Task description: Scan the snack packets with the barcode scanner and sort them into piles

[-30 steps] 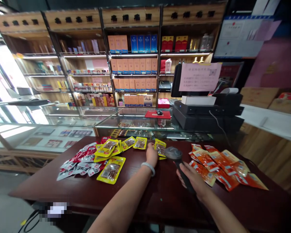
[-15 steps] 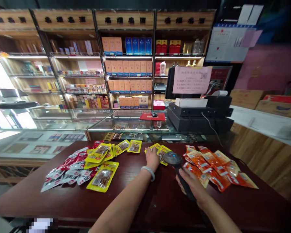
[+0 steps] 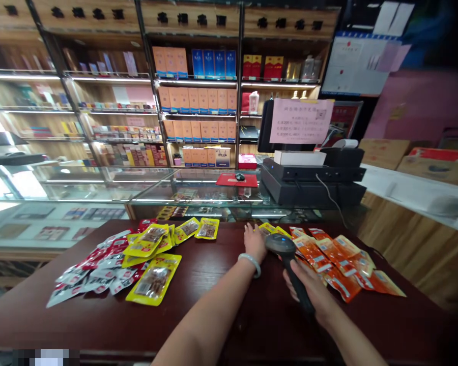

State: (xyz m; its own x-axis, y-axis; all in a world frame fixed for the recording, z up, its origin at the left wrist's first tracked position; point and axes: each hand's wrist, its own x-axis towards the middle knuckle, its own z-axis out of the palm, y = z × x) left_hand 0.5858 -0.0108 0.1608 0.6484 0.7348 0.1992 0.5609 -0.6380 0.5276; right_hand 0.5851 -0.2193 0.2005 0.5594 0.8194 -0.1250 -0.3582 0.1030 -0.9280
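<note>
At the far edge of the glossy dark-brown tabletop (image 3: 202, 274), the left hand (image 3: 255, 243) spreads loosely beside flat yellow packets (image 3: 270, 229); the right hand's grip (image 3: 313, 285) wraps a black plastic scanner (image 3: 296, 279). Beyond stand lit wooden shelves (image 3: 191, 30).

From the left hand (image 3: 255, 243), open table (image 3: 203, 274) lies toward 8 o'clock; scanner (image 3: 290, 260) blocks 4, yellow packets (image 3: 147, 244) 9.

Hard white glare burns out far left, strip lights (image 3: 107, 79) brighten shelves (image 3: 114, 111), pale sheen on table (image 3: 202, 269), right edge near black, sides look stretched, sign (image 3: 301, 122) lettering soft, lower-left corner pixelated.
</note>
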